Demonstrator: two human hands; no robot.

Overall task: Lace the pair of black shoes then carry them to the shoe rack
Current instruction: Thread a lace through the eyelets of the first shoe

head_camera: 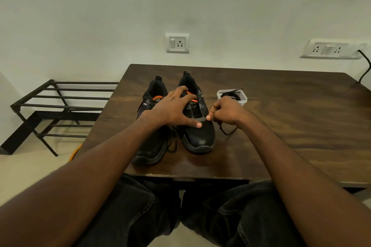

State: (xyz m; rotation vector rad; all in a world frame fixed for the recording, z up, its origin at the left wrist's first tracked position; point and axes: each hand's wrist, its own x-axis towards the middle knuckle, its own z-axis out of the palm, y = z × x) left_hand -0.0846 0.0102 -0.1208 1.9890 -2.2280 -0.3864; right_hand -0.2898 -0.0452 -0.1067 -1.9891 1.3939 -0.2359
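- A pale, plain wall [100, 16] filled the whole upper half of the frame, evenly and softly lit.
- A white switch-and-socket plate [177, 43] sat on it at centre.
- A wider double-socket plate [331, 49] was mounted at the upper right (a black cable [365, 66] hung down from its right end).
- A dark wood-grain table [291, 126] stood against the wall, spreading across the centre and right.
- Light beige floor [30, 170] showed at the lower left.
- An orange cord [74, 153] lay on the floor beside the table's left edge.
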